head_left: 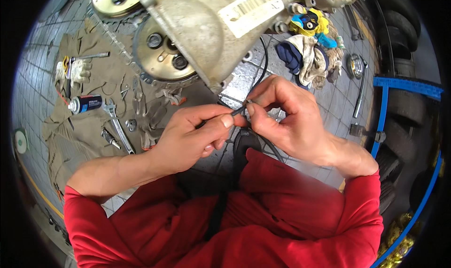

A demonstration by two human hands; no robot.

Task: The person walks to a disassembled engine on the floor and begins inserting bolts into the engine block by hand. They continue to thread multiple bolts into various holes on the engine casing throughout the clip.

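The cable [267, 56] looks smooth, the casing [195, 37] matt metal.

The left hand [190, 136] and right hand [296, 122] pinch a thin black cable [267, 56] close together, though the piece at the right fingertips is hard to make out. Beyond them looms a metal engine housing [195, 44] with sprockets [149, 56]; leftward, an adjustable wrench [120, 128] and spray can [87, 104] lie on brown cloth [87, 134].
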